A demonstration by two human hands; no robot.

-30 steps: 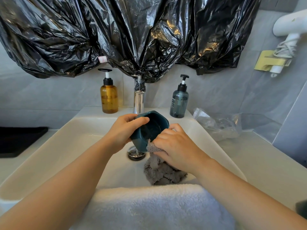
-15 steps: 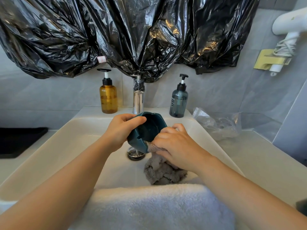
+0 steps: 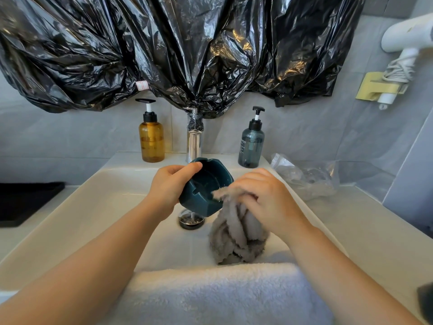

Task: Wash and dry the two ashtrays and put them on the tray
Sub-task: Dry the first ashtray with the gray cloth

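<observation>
My left hand [image 3: 171, 186] grips a dark teal ashtray [image 3: 206, 187] by its rim and holds it tilted over the white sink [image 3: 98, 207], its hollow facing me. My right hand [image 3: 264, 202] holds a bunched grey cloth [image 3: 236, 233] against the ashtray's right edge; the rest of the cloth hangs down into the basin. A dark object [image 3: 425, 301] shows at the right edge, cut off by the frame. A black tray [image 3: 23, 202] lies on the counter at far left.
A chrome faucet [image 3: 194, 144] rises behind the ashtray, between an amber pump bottle [image 3: 151, 139] and a blue-grey pump bottle [image 3: 251, 146]. The drain [image 3: 191, 219] sits below the ashtray. A white towel [image 3: 210, 294] drapes over the sink's front edge. Crumpled clear plastic [image 3: 309, 179] lies at right.
The ashtray has tilted so its hollow faces me more. My right hand has lifted the grey cloth from under the ashtray up to its right edge.
</observation>
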